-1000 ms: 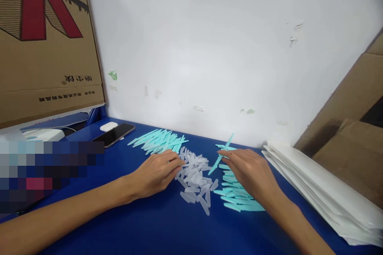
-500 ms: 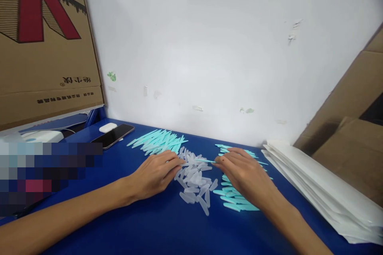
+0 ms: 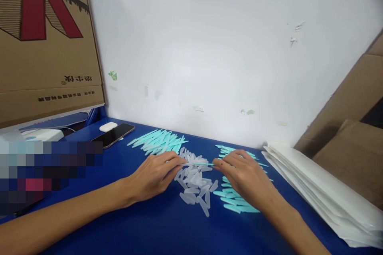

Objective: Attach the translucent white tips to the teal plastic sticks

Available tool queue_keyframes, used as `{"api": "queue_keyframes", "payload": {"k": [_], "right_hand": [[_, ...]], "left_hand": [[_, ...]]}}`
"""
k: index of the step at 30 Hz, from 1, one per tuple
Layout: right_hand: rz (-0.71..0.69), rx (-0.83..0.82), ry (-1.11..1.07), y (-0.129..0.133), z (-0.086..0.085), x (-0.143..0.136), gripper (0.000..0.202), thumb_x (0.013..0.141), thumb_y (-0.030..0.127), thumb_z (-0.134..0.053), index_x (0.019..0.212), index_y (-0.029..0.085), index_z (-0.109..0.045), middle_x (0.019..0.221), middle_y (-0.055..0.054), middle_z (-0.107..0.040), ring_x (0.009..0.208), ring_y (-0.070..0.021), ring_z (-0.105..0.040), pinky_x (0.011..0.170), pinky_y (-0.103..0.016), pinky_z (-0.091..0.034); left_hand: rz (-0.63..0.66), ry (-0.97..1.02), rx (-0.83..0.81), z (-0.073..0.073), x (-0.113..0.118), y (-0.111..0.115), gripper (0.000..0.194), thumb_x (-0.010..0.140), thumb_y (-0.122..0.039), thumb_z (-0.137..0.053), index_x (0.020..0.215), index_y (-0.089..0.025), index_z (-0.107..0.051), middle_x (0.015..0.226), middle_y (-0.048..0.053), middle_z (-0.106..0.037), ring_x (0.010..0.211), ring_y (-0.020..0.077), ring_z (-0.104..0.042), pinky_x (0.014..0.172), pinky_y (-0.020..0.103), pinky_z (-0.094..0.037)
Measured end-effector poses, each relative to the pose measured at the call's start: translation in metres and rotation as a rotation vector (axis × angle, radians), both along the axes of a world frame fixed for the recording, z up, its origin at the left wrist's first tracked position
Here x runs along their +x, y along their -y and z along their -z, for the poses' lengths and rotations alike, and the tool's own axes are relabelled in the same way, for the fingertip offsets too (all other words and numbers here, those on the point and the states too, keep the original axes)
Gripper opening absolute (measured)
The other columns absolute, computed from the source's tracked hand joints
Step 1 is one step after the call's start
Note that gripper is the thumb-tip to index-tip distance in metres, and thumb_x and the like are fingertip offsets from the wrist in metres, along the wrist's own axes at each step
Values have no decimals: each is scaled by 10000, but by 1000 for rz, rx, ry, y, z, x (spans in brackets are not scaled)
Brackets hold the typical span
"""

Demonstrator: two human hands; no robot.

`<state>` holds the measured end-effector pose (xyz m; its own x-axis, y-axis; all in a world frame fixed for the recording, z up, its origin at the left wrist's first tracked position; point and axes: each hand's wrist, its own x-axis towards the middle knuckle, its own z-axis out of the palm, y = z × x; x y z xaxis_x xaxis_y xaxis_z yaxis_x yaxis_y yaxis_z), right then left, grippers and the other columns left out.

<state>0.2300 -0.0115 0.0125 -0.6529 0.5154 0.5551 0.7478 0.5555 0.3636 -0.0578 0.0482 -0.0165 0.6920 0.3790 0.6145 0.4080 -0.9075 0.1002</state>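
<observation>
My left hand pinches a small translucent cap between thumb and fingers. From the other side, my right hand pinches a slim turquoise stick, which looks like an eyebrow razor. The stick and the cap are in line, end to end; whether the tip is inside the cap is too small to tell. Below both hands spreads a loose pile of translucent caps. Turquoise sticks lie heaped behind my left hand. More turquoise sticks lie in rows under and beside my right hand, which partly hides them.
A phone and a white case lie at the back left of the blue table. White flat sheets or bags are stacked at right. Cardboard boxes stand at left and right, with a white wall behind.
My right hand has tilted slightly, and the turquoise stick lies straighter in line with the cap. My left hand has hardly moved. The view has shifted a little.
</observation>
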Motion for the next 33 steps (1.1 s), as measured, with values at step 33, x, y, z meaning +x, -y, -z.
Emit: {"api": "queue_keyframes", "payload": {"k": [33], "right_hand": [[414,-3,-201,-5,-1,19,310,986,256,-520,1274,183,-610,1218,-143,-653,1098,-319,-594,878,-475,-467]], "left_hand": [[-582,-259,107,-18,-15,-21,264,1007,-219,-420,1084,-167,-668,977,102,-721,935,271,-616,615,302,-451]]}}
